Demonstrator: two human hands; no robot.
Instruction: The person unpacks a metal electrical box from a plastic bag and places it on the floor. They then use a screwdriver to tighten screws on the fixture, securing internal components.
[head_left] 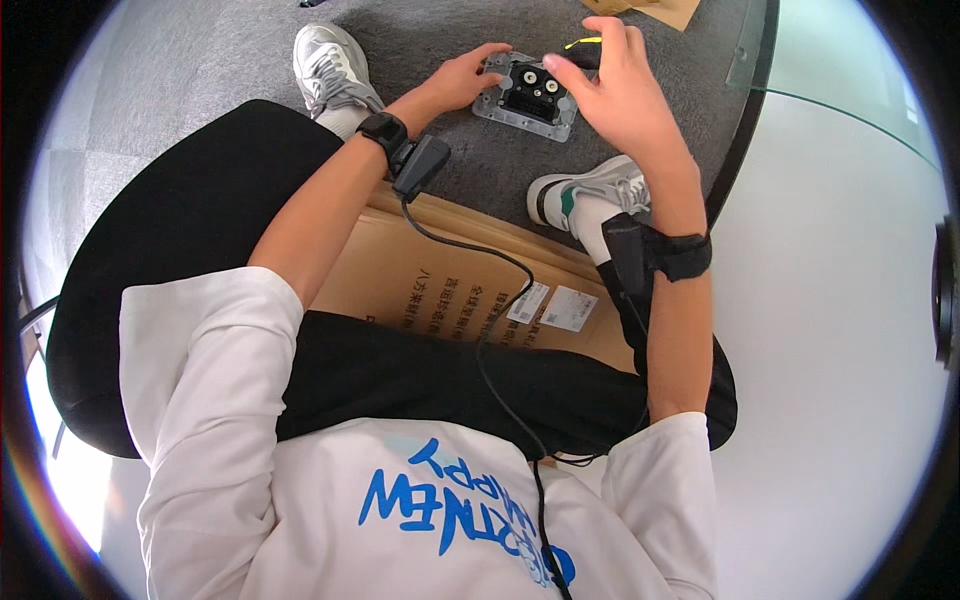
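A flat grey metal bracket (pixel 549 130) with a black block (pixel 530 101) at its middle is over the carpet in front of me. Two round silvery parts show on the block. My left hand (pixel 462 80) grips the bracket's left edge, thumb on top. Close to its upper right, my right hand (pixel 628 100) is curled, thumb and forefinger around a dark thing whose kind I cannot make out. A thin yellow strip (pixel 583 43) sticks out there beside the fingers.
A flat brown cardboard box (pixel 400 270) with white labels (pixel 568 308) lies under my legs. My shoes (pixel 335 70) stand left and right of the work. More cardboard (pixel 670 10) lies far right, near a white panel (pixel 820 300) with a glass edge. Cables (pixel 500 262) run from black wrist devices.
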